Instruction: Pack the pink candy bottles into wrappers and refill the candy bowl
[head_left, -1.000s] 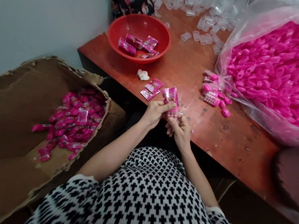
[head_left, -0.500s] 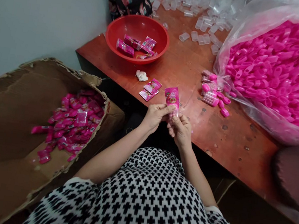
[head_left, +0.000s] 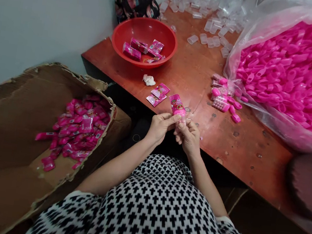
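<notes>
My left hand (head_left: 159,126) and my right hand (head_left: 189,136) meet at the near edge of the reddish wooden table (head_left: 202,73), both pinching the lower end of a pink printed sleeve (head_left: 176,105) that stands up between the fingers. What sits inside the sleeve is hidden by my fingers. Two flat pink sleeves (head_left: 158,93) lie on the table just beyond my left hand. A few capped pink containers (head_left: 224,100) lie to the right of my hands.
A red bowl (head_left: 145,30) with pink packs stands at the far left corner. Clear small containers (head_left: 213,20) are scattered behind it. A big plastic bag of pink caps (head_left: 293,70) fills the right. A torn cardboard box (head_left: 27,122) with finished pink packs sits left.
The pink sleeve has slid lower between my fingers and tilted slightly left. Both hands stay together at the table edge.
</notes>
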`<action>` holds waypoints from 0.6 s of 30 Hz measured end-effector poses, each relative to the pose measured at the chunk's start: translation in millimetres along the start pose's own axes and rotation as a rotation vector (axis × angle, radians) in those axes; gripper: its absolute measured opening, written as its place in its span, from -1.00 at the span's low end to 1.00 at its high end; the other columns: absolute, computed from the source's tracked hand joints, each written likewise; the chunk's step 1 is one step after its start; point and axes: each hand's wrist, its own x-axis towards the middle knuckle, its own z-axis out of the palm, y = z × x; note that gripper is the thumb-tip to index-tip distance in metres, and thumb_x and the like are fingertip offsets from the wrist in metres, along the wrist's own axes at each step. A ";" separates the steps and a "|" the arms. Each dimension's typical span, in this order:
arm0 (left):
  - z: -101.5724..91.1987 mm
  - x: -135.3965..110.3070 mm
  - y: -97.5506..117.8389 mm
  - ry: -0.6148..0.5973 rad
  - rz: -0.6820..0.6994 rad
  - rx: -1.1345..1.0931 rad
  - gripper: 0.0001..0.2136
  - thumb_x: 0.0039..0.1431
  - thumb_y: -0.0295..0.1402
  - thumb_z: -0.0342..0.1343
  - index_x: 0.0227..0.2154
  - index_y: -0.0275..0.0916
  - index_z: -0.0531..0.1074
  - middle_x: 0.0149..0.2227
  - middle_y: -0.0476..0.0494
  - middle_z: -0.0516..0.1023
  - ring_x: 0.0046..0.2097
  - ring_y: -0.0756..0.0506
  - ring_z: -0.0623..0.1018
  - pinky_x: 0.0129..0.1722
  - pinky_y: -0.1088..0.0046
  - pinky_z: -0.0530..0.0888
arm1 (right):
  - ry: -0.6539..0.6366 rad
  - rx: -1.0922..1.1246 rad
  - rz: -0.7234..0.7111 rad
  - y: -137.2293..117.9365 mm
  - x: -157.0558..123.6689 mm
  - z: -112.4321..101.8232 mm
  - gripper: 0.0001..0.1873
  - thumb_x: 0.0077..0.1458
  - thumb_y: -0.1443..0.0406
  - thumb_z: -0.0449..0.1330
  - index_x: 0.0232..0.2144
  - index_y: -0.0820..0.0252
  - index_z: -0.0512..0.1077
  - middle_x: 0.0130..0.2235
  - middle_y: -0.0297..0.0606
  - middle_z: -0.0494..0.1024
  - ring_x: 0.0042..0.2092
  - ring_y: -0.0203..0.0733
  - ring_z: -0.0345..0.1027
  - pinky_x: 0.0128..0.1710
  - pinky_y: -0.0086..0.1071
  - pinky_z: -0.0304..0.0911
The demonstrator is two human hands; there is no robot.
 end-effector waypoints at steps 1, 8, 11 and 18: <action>-0.4 0.1 0.6 0.001 -0.011 -0.026 -0.69 -0.26 -0.23 0.39 -0.62 -0.37 0.44 -0.59 -0.03 0.46 -0.56 0.07 0.44 -0.51 0.55 0.39 | -0.002 -0.010 0.003 0.1 -0.3 -0.3 -0.64 0.00 0.03 0.22 -0.34 0.17 0.27 -0.57 -0.49 0.45 -0.69 -0.47 0.21 -0.78 -0.61 0.03; -2.3 5.6 -0.6 0.015 -0.034 -0.030 -0.66 -0.30 -0.24 0.41 -0.64 -0.38 0.41 -0.61 -0.04 0.45 -0.58 0.06 0.43 -0.56 0.55 0.38 | 0.012 -0.049 -0.021 -1.0 -2.5 2.0 -0.65 -0.03 0.06 0.25 -0.37 0.16 0.28 -0.59 -0.49 0.44 -0.70 -0.47 0.19 -0.78 -0.60 0.03; -8.0 2.4 -1.1 -0.095 -0.065 0.030 -0.68 -0.24 -0.23 0.39 -0.66 -0.38 0.43 -0.63 -0.07 0.45 -0.60 0.05 0.43 -0.57 0.54 0.39 | -0.033 0.110 0.078 0.5 -0.7 2.5 -0.63 -0.05 0.04 0.25 -0.45 0.16 0.24 -0.63 -0.48 0.43 -0.75 -0.47 0.12 -0.83 -0.60 -0.06; -19.7 -1.5 4.6 -0.112 -0.089 0.053 -0.69 -0.22 -0.21 0.38 -0.62 -0.39 0.48 -0.62 -0.07 0.45 -0.58 0.06 0.43 -0.56 0.57 0.41 | -0.061 0.135 0.054 6.2 -2.9 6.2 -0.61 -0.07 0.03 0.28 -0.33 0.16 0.32 -0.51 -0.44 0.50 -0.60 -0.41 0.34 -0.67 -0.55 0.27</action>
